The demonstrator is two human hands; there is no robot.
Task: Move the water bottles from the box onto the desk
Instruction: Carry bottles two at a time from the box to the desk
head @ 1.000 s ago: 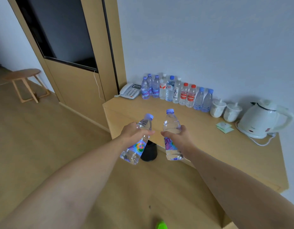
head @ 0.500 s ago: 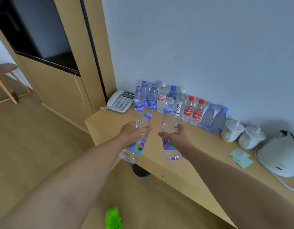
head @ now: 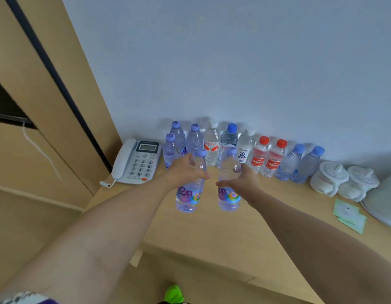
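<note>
- Fingers of left hand (head: 185,172) wrapped round 1 purple-capped bottle (head: 190,189); right hand (head: 240,181) gripping another bottle (head: 228,185).
- Both upright above desk (head: 212,233), apparently not yet resting.
- Lower straight, ahead of the back row (head: 245,150); release only once bases sit flat.

Telephone (head: 136,162) sits at the tabletop's (head: 212,233) left end by the wall. Right of it, a row of bottles (head: 245,150) lines the wall, then two lidded cups (head: 343,183), then a kettle (head: 385,202) at far right. Paper packets (head: 349,216) lie in front of the cups. Two held bottles (head: 208,191) stand side by side before the row, over the tabletop.
</note>
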